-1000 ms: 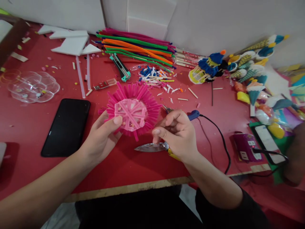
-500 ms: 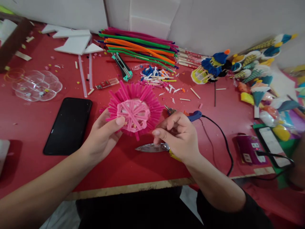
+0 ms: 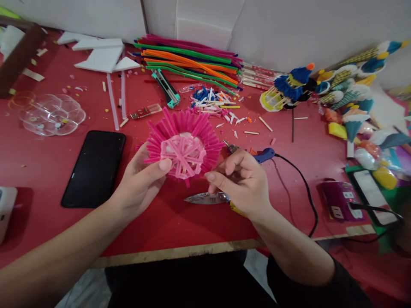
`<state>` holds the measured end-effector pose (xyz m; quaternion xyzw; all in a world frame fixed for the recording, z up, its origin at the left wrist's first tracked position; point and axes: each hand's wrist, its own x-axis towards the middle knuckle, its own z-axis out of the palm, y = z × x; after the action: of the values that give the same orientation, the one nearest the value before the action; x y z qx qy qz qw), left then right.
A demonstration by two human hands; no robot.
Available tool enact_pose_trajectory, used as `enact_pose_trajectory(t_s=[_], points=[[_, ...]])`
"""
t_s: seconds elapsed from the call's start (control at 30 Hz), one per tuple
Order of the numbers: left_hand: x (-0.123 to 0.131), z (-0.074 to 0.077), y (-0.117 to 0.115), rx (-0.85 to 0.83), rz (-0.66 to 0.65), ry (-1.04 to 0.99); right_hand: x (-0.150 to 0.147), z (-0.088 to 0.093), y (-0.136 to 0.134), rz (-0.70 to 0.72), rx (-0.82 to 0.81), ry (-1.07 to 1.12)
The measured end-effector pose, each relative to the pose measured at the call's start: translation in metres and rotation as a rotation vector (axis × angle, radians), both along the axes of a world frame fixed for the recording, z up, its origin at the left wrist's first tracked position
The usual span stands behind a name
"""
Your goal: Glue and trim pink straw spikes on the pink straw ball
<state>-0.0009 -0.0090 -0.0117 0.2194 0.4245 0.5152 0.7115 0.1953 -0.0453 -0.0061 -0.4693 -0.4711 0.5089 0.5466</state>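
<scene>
My left hand (image 3: 141, 177) grips a round pink pipe-cleaner piece (image 3: 183, 156), thumb on its front and fingers behind it. Deep pink fuzzy stems fan out around its rim, and paler pink strips cross over its round middle. To the right of the piece, my right hand (image 3: 239, 184) is closed with curled fingers, thumb close to the rim; whatever it may hold is too small to make out. Below that hand lie scissors (image 3: 205, 198), blades pointing left and yellow handles partly covered. Behind it rests a blue-handled corded tool (image 3: 265, 155).
A black phone (image 3: 94, 169) lies left of my left hand. At the back are coloured pipe cleaners (image 3: 192, 60), a teal cutter (image 3: 166, 87) and a pile of small clippings (image 3: 212, 99). A blue and yellow figure (image 3: 292, 87) and a purple power box (image 3: 342, 201) stand right.
The whole view has shifted slightly, so things sit a little further right. Both hands keep nearly the same pose, and the pink piece stays in my left hand.
</scene>
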Motion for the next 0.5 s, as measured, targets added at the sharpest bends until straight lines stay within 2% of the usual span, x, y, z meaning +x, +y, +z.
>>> enact_pose_trajectory(t_s=[0.23, 0.5], points=[[-0.0004, -0.0011, 0.0007, -0.019, 0.001, -0.012, -0.0008, -0.0002, -0.0003, -0.005, -0.014, 0.002], [0.0008, 0.0013, -0.0003, 0.055, -0.027, -0.019, 0.0004, 0.0001, 0.0002, 0.022, -0.028, 0.024]])
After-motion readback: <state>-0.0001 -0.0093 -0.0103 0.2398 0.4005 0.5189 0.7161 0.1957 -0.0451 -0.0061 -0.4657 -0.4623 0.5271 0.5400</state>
